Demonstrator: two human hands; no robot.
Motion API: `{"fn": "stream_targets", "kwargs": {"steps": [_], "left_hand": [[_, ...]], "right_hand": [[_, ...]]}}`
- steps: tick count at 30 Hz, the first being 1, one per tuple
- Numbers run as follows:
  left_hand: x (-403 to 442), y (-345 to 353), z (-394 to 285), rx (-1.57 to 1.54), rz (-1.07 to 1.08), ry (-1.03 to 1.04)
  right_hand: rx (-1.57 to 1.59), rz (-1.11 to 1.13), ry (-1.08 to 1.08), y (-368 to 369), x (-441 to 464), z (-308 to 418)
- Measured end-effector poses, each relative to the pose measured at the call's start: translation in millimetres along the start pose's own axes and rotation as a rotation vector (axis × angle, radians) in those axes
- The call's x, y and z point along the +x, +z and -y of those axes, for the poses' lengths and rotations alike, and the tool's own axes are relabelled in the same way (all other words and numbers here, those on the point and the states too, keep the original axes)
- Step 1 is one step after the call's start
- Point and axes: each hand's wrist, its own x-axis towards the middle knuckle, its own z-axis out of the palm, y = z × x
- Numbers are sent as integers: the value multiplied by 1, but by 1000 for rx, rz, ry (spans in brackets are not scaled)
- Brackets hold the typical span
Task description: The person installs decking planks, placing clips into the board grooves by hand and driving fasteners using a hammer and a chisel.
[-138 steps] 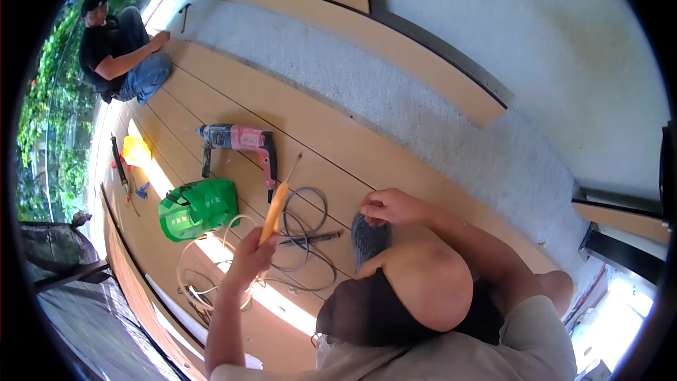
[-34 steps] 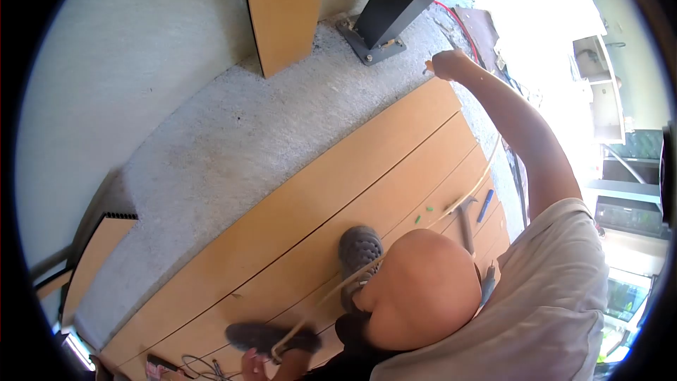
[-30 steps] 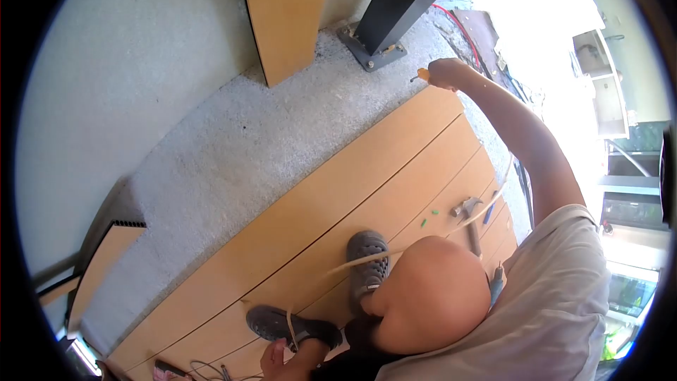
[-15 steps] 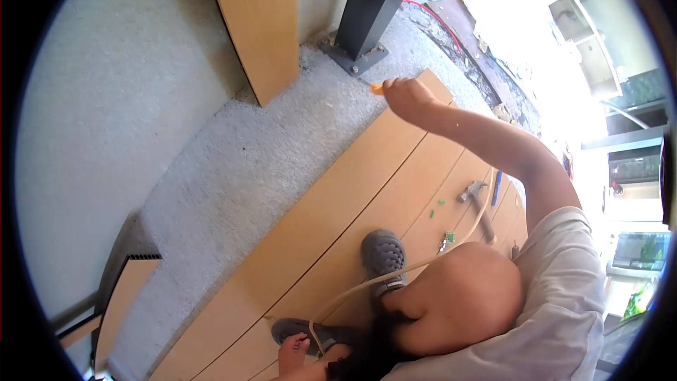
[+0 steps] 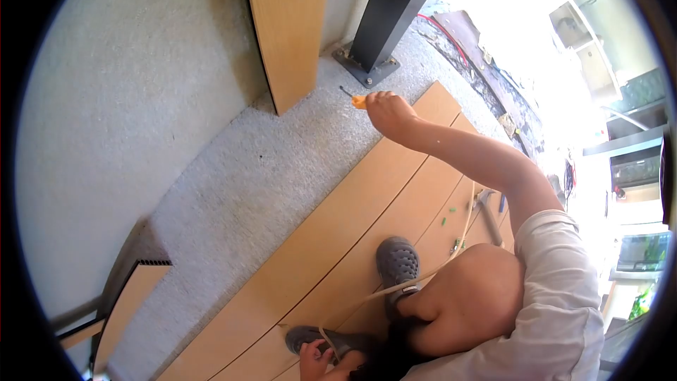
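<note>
Evidently, the flooring was only partly down: boards (image 5: 331,229) covered one side, while a concrete strip (image 5: 247,176) lay exposed beside the wall (image 5: 127,99). The right hand (image 5: 390,116) was clamped on an orange-handled tool (image 5: 360,101) over that concrete, near the black post (image 5: 384,17). The left hand (image 5: 314,361) was beside a pale cord (image 5: 377,294); its grip could not be told.
</note>
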Motion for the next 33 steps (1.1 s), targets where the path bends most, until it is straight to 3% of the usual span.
{"fn": "stream_targets", "kwargs": {"steps": [2,5,7,16,18,19,22,23,25,27,29,31,33], "left_hand": [[2,0,-2,-18,51,-75],[1,5,7,-116,-8,-124],[2,3,18,42,66,-237],[1,5,12,-165,93,-120],[1,3,22,-102,129,-109],[1,2,32,-45,161,-97],[18,20,147,-111,296,-68],[17,14,121,-109,291,-63],[7,-3,32,285,260,70],[6,8,86,161,254,8],[11,7,91,38,228,-36],[7,-3,36,68,279,-113],[0,15,121,-59,259,-123]], "right_hand": [[90,-112,84,17,28,10],[-13,-135,77,10,43,3],[-14,-92,144,20,48,-6],[49,225,440,98,-36,-86],[284,185,476,93,-55,-98],[287,194,484,99,-66,-99],[373,191,510,100,-89,-95],[312,179,448,76,-98,-85],[331,82,380,61,-110,-57],[337,28,325,54,-107,-46],[314,117,362,75,-89,-52],[291,199,379,100,-72,-70],[278,272,636,121,-71,-93]]}}
